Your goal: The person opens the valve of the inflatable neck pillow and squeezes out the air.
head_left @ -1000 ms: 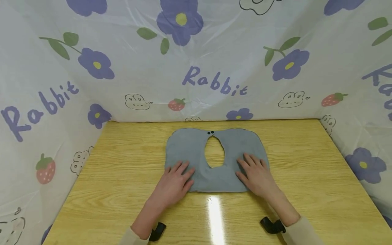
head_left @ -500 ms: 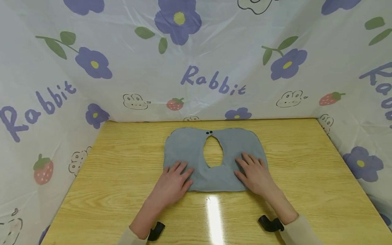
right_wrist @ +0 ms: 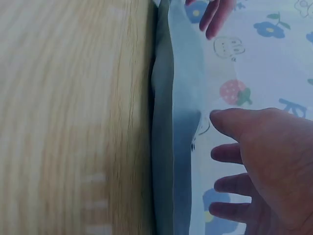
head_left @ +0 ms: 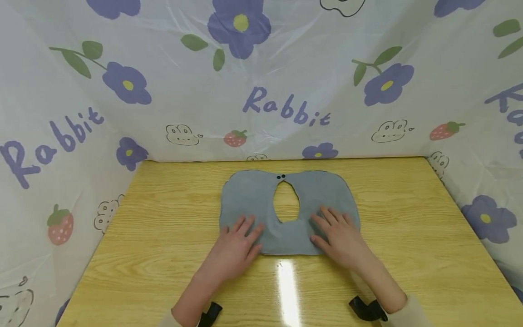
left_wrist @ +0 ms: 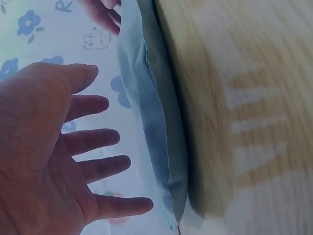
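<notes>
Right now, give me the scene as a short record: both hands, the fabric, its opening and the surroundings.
Left hand: fingers spread over the fabric's near left part; wrist view shows a gap
Right hand: fingers extended over the near right part; gap there too
Grip: none, neither hand holds anything
Grey-blue fabric: lying spread on the wooden table
Opening: oval, table visible through it
Dark dots: two, at the opening's far end
Background: flower-and-rabbit printed curtain

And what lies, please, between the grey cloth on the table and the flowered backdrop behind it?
Only a narrow, bare strip of wooden table separates the grey cloth from the flowered backdrop; nothing stands on it. The head view shows this.
</notes>
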`<state>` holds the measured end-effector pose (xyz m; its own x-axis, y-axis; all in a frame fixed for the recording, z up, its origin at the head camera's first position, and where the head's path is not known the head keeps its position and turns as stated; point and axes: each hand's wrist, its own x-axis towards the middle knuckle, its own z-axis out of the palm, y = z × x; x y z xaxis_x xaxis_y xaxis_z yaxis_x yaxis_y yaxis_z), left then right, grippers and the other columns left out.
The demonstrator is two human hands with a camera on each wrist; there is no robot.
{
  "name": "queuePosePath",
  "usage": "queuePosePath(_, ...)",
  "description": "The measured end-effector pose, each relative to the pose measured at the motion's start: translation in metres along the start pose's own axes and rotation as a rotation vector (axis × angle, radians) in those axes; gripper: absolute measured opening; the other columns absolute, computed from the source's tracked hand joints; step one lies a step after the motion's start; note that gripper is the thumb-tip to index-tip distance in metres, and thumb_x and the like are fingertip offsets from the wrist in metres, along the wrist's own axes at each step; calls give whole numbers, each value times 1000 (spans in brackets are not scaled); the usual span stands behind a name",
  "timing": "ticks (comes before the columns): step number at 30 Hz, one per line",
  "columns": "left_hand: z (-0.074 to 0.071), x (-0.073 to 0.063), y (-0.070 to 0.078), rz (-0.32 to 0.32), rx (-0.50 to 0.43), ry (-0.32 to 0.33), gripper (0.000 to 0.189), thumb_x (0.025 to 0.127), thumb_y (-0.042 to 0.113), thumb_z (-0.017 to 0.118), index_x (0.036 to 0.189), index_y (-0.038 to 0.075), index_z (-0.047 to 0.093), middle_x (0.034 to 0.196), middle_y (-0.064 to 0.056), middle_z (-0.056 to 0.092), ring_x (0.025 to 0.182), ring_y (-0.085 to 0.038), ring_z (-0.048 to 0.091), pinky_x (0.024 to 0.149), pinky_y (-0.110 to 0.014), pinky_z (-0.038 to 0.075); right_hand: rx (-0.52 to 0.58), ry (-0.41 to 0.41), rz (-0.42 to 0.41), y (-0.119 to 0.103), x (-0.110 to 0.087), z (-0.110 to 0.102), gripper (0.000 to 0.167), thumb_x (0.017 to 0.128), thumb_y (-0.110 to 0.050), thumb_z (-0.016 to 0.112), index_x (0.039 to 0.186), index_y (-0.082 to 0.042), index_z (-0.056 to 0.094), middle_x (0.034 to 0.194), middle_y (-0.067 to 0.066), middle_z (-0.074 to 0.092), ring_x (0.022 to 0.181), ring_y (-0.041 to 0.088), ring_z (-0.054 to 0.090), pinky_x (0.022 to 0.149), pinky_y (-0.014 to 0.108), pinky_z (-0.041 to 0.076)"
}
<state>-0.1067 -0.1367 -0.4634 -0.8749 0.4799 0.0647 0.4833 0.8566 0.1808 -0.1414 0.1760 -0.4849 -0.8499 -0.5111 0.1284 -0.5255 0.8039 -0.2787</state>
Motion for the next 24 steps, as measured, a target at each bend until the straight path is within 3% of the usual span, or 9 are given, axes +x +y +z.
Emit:
queuePosePath(7,9,-1,8,3,11,-22,48,105,41,58,147,18,59,154,-16,48,142,-44,41,99,-72,42,86,-101,-25,-7,-5,8,60,102,-41,63,152,-10,51,159,24,37,145,47,34,109,70,32)
queuePosePath(24,24,-3,5,-8,9,-74,50,104,43,59,150,23,57,153,-14,49,142,-45,40,99,-75,39,62,-145,-21,-7,-6,18,62,102,-38,65,156,-12,47,156,25,41,142,47,38,108,72,31)
